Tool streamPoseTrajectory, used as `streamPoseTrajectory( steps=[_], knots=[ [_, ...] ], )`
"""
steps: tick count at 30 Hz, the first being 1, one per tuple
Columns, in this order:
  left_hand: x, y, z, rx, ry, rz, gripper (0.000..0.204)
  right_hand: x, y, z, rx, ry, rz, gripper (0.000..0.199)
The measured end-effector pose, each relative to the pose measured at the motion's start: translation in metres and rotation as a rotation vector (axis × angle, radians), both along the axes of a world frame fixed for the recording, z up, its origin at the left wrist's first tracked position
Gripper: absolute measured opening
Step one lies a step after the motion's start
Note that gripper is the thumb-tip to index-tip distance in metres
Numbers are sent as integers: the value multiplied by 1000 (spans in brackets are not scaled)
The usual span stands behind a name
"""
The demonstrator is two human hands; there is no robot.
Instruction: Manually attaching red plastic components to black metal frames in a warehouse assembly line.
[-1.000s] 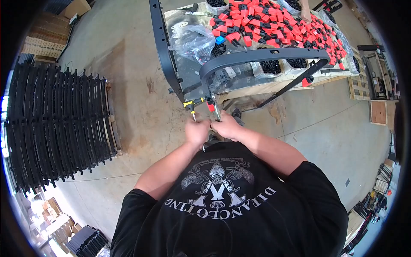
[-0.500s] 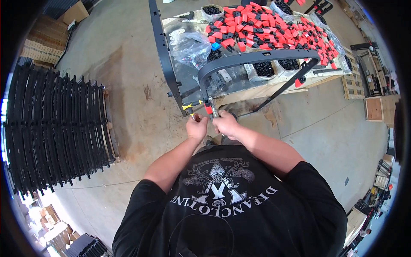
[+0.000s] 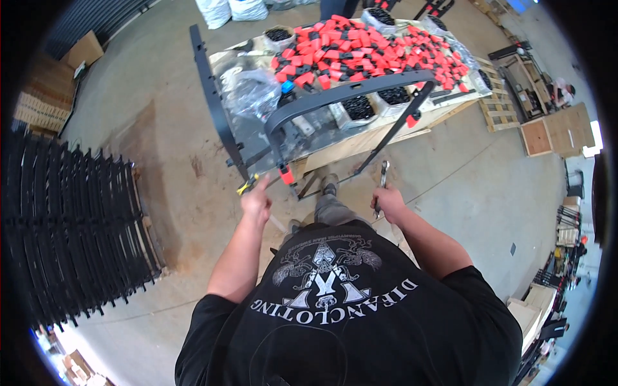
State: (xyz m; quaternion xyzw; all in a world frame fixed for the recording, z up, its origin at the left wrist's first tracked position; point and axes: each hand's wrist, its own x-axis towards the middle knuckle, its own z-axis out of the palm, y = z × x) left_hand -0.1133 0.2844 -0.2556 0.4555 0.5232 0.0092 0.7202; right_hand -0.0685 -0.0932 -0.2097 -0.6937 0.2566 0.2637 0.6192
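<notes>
From the head view, the left hand (image 3: 256,202) has its grip closed on a yellow-handled tool (image 3: 248,186), apparently a screwdriver, just beside the black metal frame (image 3: 335,98) leaning against the table (image 3: 360,138). The right hand (image 3: 388,202) pinches a silver wrench (image 3: 382,180) upright, near the frame's lower bar.

Yellow-handled tool (image 3: 248,185) was gripped low beside black curved metal frame (image 3: 335,96); silver wrench (image 3: 382,183) was held upright.
</notes>
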Motion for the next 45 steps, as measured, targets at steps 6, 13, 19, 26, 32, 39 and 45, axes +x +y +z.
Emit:
streamPoseTrajectory(
  steps=[6,13,19,26,32,39,45],
  knots=[
    [-71,-7,-18,424,19,-559,23,12,-40,16,-163,-11,158,28],
    [45,-147,126,327,-440,-849,20,78,-7,47,211,-47,513,58],
    [129,-279,153,863,-586,-1078,29,148,-44,47,522,-201,357,41],
    [183,-361,115,127,-517,-653,28,204,-148,85,612,-207,567,36],
    [221,-407,103,910,-381,-860,39,236,-213,52,173,-681,636,33],
    [258,-440,103,376,-112,-760,54,287,-264,-21,40,-453,150,31],
    [270,-450,99,99,-143,-669,43,309,-243,-15,329,-306,-57,28]
  ],
)
